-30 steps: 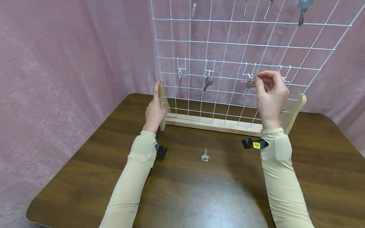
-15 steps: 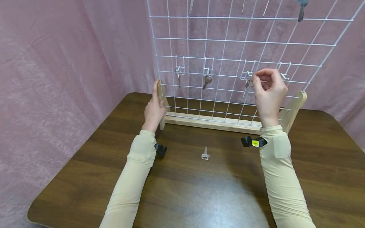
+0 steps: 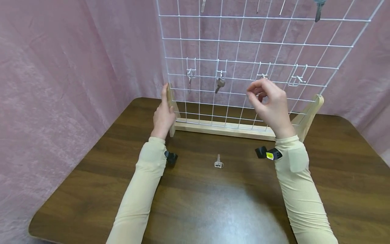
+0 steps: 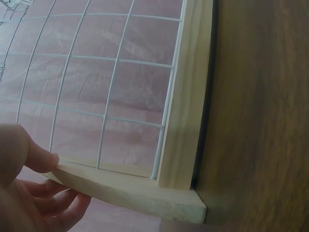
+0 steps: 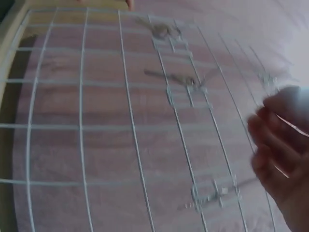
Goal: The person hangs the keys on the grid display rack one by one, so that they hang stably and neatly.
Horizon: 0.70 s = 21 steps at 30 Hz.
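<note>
My left hand (image 3: 164,117) grips the wooden side piece (image 4: 130,191) of a stand; the left wrist view shows the thumb above it and the fingers curled beneath. My right hand (image 3: 269,105) is in front of the white wire grid (image 3: 210,40), its fingers loosely bent with nothing visible between them. Behind it, the third hook (image 3: 262,76) of the lower row is mostly hidden; in the right wrist view a blurred key (image 5: 205,199) seems to hang there. Keys hang on the two hooks to the left, one thin key (image 3: 190,83) and one broader key (image 3: 220,84).
A key with a clear head (image 3: 218,164) lies on the brown table (image 3: 195,203). The fourth hook (image 3: 297,80) holds no key. More keys hang higher, including a blue-headed key (image 3: 319,10). Pink curtain (image 3: 76,67) stands behind.
My right hand has let go of the key at the third hook and moved left and slightly down, uncovering the fourth hook. The left hand keeps its hold on the side piece.
</note>
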### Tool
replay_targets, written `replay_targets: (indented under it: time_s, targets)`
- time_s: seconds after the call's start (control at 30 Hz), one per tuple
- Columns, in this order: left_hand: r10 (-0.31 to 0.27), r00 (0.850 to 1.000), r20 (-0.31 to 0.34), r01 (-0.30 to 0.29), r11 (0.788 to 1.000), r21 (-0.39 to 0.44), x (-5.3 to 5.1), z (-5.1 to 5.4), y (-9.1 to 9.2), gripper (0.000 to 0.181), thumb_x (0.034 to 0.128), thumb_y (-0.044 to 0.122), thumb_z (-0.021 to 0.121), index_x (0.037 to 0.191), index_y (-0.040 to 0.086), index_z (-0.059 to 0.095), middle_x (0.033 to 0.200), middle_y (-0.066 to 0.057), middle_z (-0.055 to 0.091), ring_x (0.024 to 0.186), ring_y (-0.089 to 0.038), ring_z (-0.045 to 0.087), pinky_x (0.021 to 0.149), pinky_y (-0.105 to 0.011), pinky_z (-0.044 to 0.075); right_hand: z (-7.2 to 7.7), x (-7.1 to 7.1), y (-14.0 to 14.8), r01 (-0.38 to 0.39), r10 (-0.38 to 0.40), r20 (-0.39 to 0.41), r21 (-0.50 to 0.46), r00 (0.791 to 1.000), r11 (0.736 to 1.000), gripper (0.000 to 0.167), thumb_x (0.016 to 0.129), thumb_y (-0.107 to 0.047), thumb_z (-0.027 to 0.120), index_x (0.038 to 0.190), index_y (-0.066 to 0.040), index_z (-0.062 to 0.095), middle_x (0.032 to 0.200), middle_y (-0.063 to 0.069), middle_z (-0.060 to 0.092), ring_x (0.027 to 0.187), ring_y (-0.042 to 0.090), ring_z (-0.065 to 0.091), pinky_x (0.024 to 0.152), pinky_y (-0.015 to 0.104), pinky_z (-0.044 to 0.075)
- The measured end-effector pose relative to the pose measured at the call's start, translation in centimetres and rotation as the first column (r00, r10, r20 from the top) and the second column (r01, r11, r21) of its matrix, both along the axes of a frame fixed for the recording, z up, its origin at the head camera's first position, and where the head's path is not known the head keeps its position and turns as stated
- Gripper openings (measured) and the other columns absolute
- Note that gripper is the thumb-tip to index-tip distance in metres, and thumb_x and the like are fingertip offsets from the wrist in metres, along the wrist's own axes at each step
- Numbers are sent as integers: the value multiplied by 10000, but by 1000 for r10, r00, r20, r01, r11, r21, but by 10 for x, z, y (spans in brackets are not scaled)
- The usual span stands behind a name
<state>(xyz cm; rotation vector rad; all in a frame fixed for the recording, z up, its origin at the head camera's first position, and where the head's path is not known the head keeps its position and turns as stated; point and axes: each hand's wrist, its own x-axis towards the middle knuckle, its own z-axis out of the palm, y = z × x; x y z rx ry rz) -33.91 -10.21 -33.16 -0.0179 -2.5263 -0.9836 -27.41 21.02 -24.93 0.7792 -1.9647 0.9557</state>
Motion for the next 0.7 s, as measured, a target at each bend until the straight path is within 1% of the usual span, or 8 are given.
replay_targets:
  time_s: [0.07, 0.13, 0.23, 0.33, 0.4, 0.5, 0.6, 0.7]
  targets:
    - [1, 1000, -2, -1, 1000, -1, 0, 0, 1, 850, 963, 46, 493, 1507, 466, -7, 1334, -264, 557, 712, -368, 617, 587, -455, 483, -6, 2, -5, -72, 69, 27, 147, 997, 987, 93, 840, 68, 650, 921, 20, 654, 835, 73, 668, 739, -15, 542, 651, 135, 413]
    - [0, 1000, -1, 0, 1000, 1, 0, 0, 3, 849, 965, 44, 488, 1509, 463, -11, 1336, -264, 556, 697, -363, 613, 572, -446, 476, -15, 4, -10, -135, 118, 75, 302, 990, 944, 121, 838, 50, 675, 938, -14, 656, 857, 69, 674, 759, 41, 569, 669, 177, 448]
    - [-2, 1000, -2, 2, 1000, -3, 1, 0, 4, 844, 967, 42, 486, 1513, 453, -10, 1344, -265, 548, 686, -351, 601, 563, -427, 464, -33, 8, -17, -218, 151, 170, 502, 974, 837, 113, 850, -38, 701, 932, -97, 649, 846, -23, 655, 752, 90, 591, 672, 253, 482]
    - [-6, 1000, 0, 6, 1000, 0, 1, 0, 4, 844, 970, 47, 484, 1512, 458, -16, 1356, -256, 543, 680, -340, 592, 558, -415, 457, -51, 12, -24, -297, 118, 308, 637, 944, 711, 93, 866, -165, 710, 875, -175, 618, 781, -93, 601, 708, 43, 548, 642, 252, 464]
    - [-7, 1000, 1, 7, 1000, 2, 1, 0, 3, 846, 971, 52, 486, 1510, 464, -20, 1370, -249, 533, 677, -336, 590, 556, -407, 455, -60, 13, -28, -357, 88, 393, 690, 915, 630, 122, 867, -239, 711, 835, -213, 596, 733, -124, 574, 673, 12, 518, 622, 228, 442]
    - [-5, 1000, 7, 5, 1000, 3, 2, 0, 2, 851, 974, 58, 489, 1506, 477, -27, 1380, -244, 527, 677, -332, 589, 553, -397, 452, -70, 13, -32, -438, 40, 497, 721, 867, 536, 157, 857, -287, 715, 796, -235, 579, 683, -151, 560, 635, -13, 490, 595, 209, 415]
    - [-3, 1000, 15, 3, 1000, 4, 2, 0, 1, 860, 974, 58, 493, 1501, 488, -34, 1370, -243, 535, 682, -338, 593, 556, -398, 454, -77, 12, -35, -490, -2, 560, 727, 829, 481, 147, 853, -296, 717, 792, -245, 593, 680, -162, 576, 631, -25, 492, 595, 208, 413]
    - [1, 1000, 10, -1, 1000, 5, 2, 0, 0, 866, 971, 58, 499, 1501, 490, -32, 1365, -246, 539, 707, -350, 609, 574, -417, 468, -84, 10, -38, -509, -24, 578, 737, 816, 445, 154, 853, -303, 716, 795, -233, 591, 673, -153, 574, 624, -24, 483, 587, 213, 407]
